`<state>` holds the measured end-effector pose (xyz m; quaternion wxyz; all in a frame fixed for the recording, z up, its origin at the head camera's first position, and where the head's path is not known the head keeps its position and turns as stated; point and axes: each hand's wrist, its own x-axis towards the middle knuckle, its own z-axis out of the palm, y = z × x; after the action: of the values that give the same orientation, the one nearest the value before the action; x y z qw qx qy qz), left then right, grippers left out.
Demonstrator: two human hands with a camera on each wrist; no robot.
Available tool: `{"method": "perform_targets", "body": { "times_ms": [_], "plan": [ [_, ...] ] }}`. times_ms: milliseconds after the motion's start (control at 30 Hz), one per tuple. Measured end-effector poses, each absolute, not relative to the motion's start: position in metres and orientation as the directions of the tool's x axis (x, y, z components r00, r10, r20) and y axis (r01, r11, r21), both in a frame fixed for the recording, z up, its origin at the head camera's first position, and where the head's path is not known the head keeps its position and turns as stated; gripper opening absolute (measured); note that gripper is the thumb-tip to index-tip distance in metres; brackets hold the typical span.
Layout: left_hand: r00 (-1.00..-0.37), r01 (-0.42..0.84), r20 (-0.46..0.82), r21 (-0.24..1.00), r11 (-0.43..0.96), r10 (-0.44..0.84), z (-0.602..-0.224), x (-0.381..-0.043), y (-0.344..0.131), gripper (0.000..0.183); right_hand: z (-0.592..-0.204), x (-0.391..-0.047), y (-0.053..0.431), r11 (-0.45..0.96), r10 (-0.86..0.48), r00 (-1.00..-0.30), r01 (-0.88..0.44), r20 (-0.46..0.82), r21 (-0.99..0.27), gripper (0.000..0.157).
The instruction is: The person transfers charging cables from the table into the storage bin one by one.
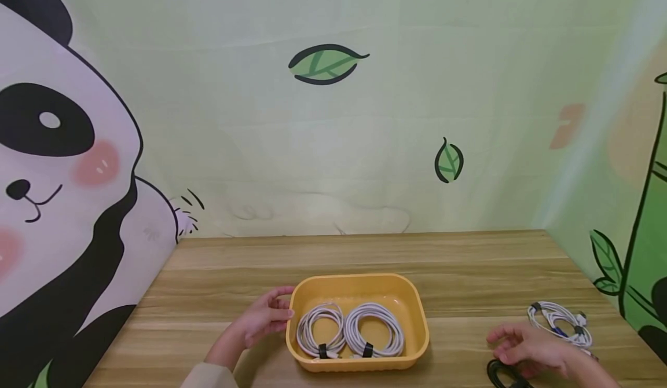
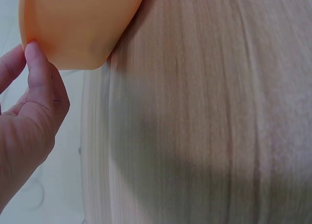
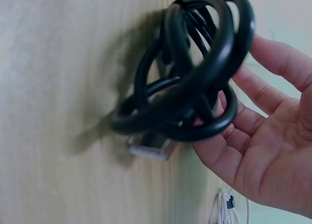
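Black cable (image 3: pixel 207 80) blurred in right wrist view, its metal plug (image 3: pixel 148 151) too soft to identify; in head view the near edge chops the coil. Loops hide some fingertips of the right hand (image 1: pixel 534 347), itself cut off in its wrist view. White bundle (image 1: pixel 565 311) on the right: cropped in right wrist view, connectors (image 1: pixel 580 319) too small to type. Yellow tray (image 1: pixel 365 365) and left hand (image 1: pixel 268 317) both cut off in left wrist view. Panda print (image 1: pixel 73 202) cropped at left.

Our 2 hands sit well apart: our left hand (image 1: pixel 268 317) with fingers bent, our right hand (image 1: pixel 537 347) with fingers curled.
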<state>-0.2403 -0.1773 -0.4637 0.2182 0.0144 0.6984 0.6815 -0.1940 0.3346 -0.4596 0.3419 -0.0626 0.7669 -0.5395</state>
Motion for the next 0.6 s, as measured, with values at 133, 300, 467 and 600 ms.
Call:
{"method": "perform_targets", "body": {
  "times_ms": [133,300,467,600],
  "plan": [
    [-0.904,-0.276,-0.283,0.959,0.068,0.321,-0.4634,-0.2397,-0.1775,0.056,-0.4609,-0.1925,0.3338,0.422,-0.464,-0.762,0.258,-0.452,-0.869,0.047],
    [-0.904,-0.276,-0.284,0.959,0.069,0.321,-0.4626,-0.2389,-0.1775,0.056,-0.4615,-0.192,0.3325,0.413,-0.488,-0.754,0.244,-0.439,-0.878,0.046],
    [-0.905,-0.279,-0.286,0.958,0.067,0.315,-0.4626,-0.2392,-0.1772,0.056,-0.463,-0.1925,0.332,0.403,-0.515,-0.752,0.211,-0.411,-0.891,0.045],
    [-0.906,-0.281,-0.287,0.957,0.066,0.31,-0.4628,-0.2396,-0.1767,0.056,-0.4644,-0.1918,0.3316,0.425,-0.501,-0.766,0.19,-0.404,-0.885,0.042]
  ]
}}
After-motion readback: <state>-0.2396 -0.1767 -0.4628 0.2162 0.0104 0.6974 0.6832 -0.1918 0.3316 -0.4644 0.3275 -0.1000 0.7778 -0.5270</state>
